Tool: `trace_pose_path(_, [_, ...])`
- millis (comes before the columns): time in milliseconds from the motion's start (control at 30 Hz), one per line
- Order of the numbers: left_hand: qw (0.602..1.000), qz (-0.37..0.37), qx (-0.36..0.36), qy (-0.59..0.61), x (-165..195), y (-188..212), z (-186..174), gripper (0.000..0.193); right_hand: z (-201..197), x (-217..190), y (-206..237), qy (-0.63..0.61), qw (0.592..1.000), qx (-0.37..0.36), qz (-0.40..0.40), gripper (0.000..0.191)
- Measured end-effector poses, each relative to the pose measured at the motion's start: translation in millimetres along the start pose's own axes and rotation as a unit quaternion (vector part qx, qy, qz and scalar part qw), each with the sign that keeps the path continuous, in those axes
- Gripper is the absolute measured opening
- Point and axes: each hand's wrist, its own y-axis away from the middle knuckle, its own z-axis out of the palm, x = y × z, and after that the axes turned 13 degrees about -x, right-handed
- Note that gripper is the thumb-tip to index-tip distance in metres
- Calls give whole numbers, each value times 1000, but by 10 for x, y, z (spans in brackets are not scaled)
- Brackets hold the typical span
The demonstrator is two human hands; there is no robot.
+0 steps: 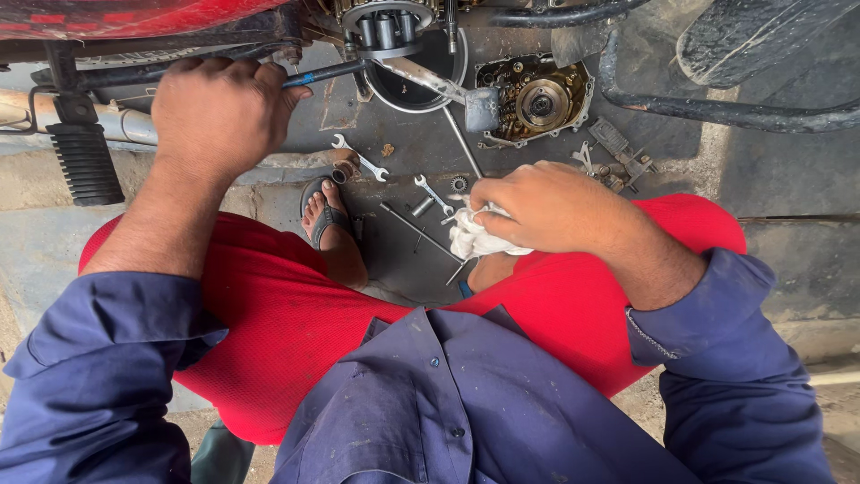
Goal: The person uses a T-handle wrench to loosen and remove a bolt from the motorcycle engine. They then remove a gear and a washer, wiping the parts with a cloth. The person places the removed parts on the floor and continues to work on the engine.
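My left hand (pixel 215 112) is closed around a dark rod-shaped tool with a blue band (pixel 324 73) that points right toward the exposed clutch assembly (pixel 385 27) of a red motorcycle. My right hand (pixel 546 206) grips a crumpled white rag (pixel 475 237) above my red-clad knee. A removed engine cover (pixel 537 97) with gears lies on the floor just beyond that hand. Both my arms wear blue sleeves.
Two open-end spanners (pixel 358 159) (pixel 433 193), a socket (pixel 421 207), a thin rod (pixel 414 229) and small metal parts (pixel 618 152) lie on the oily concrete. A black footpeg (pixel 85 161) hangs at left. My sandalled foot (pixel 327 224) rests among the tools.
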Motion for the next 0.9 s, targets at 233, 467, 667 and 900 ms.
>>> trace_pose_path(233, [1000, -3, 2, -28, 15, -37, 4, 39, 65, 31, -20, 3, 1000, -20, 10, 30])
trace_pose_path(467, [995, -22, 81, -48, 33, -103, -87, 37, 121, 20, -68, 9, 999, -2, -36, 30])
trace_pose_path(667, [992, -57, 114, -19, 147, -124, 11, 31, 127, -28, -97, 17, 999, -22, -27, 30])
trace_pose_path(900, [989, -68, 135, -9, 161, -127, 105, 28, 145, -52, -102, 12, 999, -14, -39, 30])
